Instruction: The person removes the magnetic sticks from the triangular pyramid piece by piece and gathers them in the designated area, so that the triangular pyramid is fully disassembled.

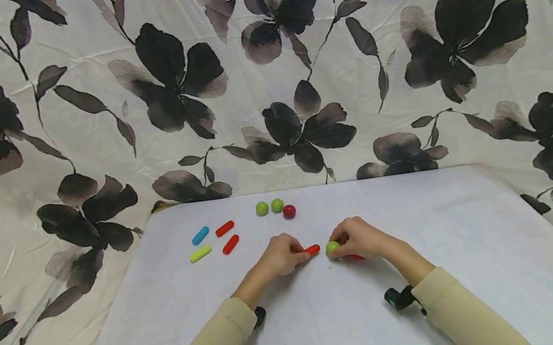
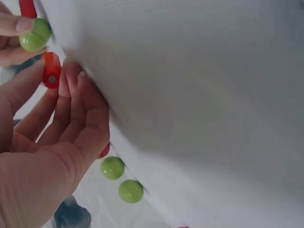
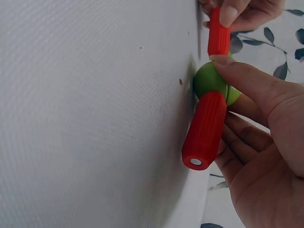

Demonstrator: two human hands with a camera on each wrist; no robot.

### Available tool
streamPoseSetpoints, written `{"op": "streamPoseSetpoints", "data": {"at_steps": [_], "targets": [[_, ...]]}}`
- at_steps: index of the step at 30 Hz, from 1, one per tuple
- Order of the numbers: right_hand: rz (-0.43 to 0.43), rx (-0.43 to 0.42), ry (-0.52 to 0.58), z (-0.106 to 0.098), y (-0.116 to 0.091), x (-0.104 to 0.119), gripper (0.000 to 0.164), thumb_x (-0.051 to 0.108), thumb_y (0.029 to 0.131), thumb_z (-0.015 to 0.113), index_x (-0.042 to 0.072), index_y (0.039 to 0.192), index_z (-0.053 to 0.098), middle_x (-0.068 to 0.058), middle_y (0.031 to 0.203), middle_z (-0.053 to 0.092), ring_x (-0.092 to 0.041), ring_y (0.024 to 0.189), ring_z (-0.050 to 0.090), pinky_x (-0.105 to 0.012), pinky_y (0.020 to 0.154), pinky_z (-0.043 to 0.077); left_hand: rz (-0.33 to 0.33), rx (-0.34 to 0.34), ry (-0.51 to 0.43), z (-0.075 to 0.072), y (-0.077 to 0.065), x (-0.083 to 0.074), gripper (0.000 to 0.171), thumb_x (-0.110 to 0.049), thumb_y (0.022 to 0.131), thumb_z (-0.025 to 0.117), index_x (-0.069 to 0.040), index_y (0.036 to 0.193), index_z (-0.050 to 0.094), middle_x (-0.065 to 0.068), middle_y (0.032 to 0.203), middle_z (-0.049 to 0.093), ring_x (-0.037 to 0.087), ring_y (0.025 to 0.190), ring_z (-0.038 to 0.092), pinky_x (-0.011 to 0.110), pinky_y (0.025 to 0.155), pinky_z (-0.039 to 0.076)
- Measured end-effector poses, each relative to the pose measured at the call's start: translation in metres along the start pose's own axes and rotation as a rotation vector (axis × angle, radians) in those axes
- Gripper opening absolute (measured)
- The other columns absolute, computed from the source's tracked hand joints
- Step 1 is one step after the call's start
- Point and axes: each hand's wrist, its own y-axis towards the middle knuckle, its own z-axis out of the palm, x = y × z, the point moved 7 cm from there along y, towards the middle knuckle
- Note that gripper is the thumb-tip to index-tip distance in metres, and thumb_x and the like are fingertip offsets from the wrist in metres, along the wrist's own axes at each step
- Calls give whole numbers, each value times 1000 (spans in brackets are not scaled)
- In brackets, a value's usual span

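My left hand (image 1: 282, 254) pinches a short red rod (image 1: 313, 250) between thumb and fingers, its free tip pointing right. Facing it, my right hand (image 1: 361, 236) holds a green ball (image 1: 332, 248) by thumb and fingertips, close over the white table (image 1: 315, 326). A second red rod (image 3: 204, 133) joins that ball and sticks out under the right hand. Its far end has a small silver disc (image 3: 195, 161). In the right wrist view the left hand's rod overlaps the ball's far side; the head view shows a narrow gap between them.
Farther back on the table lie two green balls (image 1: 261, 208) and a red ball (image 1: 289, 211). To their left are a blue rod (image 1: 200, 235), a yellow-green rod (image 1: 200, 253) and two red rods (image 1: 230, 244). A flowered cloth (image 1: 286, 72) hangs behind the table.
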Motion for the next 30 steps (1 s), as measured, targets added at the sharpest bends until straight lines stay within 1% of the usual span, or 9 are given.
{"op": "streamPoseSetpoints", "data": {"at_steps": [4, 6, 9, 13, 16, 21, 26, 30], "targets": [[12, 7, 1, 2, 0, -1, 22, 18, 86, 84, 7, 104, 79, 3, 93, 72, -11, 85, 61, -33, 83, 53, 1, 10, -19, -1, -4, 5, 15, -18, 94, 75, -3, 99, 76, 5, 85, 64, 17, 75, 57, 25, 63, 50], [8, 7, 1, 2, 0, -1, 23, 18, 86, 84, 7, 105, 78, 2, 93, 72, -12, 85, 62, -34, 83, 53, 4, 8, -22, -4, -7, 7, 16, -18, 95, 75, -3, 100, 75, 4, 86, 64, 17, 77, 57, 25, 64, 49], [11, 3, 10, 1, 0, -1, 24, 19, 86, 84, 7, 105, 77, 2, 94, 72, -12, 86, 63, -35, 83, 54, -1, -7, -33, -11, -14, 12, 16, -19, 95, 75, -4, 102, 76, 3, 88, 64, 18, 80, 56, 27, 68, 50], [3, 0, 21, 0, -1, -2, 25, 20, 86, 84, 8, 106, 76, 2, 95, 71, -12, 86, 62, -34, 83, 53, -24, -29, -57, -23, -28, 22, 19, -18, 95, 74, -4, 108, 74, 4, 88, 66, 19, 79, 58, 29, 70, 51], [-16, 4, 23, 0, -2, -1, 26, 21, 86, 84, 8, 106, 75, 3, 94, 71, -12, 85, 62, -33, 81, 53, -42, -58, -67, -34, -38, 37, 20, -18, 96, 73, -4, 111, 74, 4, 86, 67, 18, 77, 59, 29, 70, 52], [-20, 12, 27, 2, -4, 0, 29, 21, 86, 84, 7, 110, 74, 3, 94, 70, -12, 84, 61, -32, 80, 52, -56, -134, -69, -56, -53, 65, 18, -17, 95, 74, -5, 108, 75, 3, 87, 67, 18, 77, 59, 30, 69, 51], [-15, 15, 23, 1, -5, -2, 31, 20, 86, 83, 6, 111, 73, 2, 95, 70, -13, 85, 61, -33, 80, 52, -53, -203, -62, -80, -69, 91, 20, -15, 95, 74, -2, 109, 74, 5, 88, 66, 19, 77, 59, 29, 67, 51], [-19, 26, 22, 1, -6, -2, 32, 20, 86, 83, 6, 113, 73, 2, 97, 70, -13, 86, 62, -33, 81, 52, -80, -233, -64, -94, -81, 112, 21, -15, 96, 73, 0, 110, 72, 6, 88, 65, 20, 77, 58, 28, 66, 50]]}}
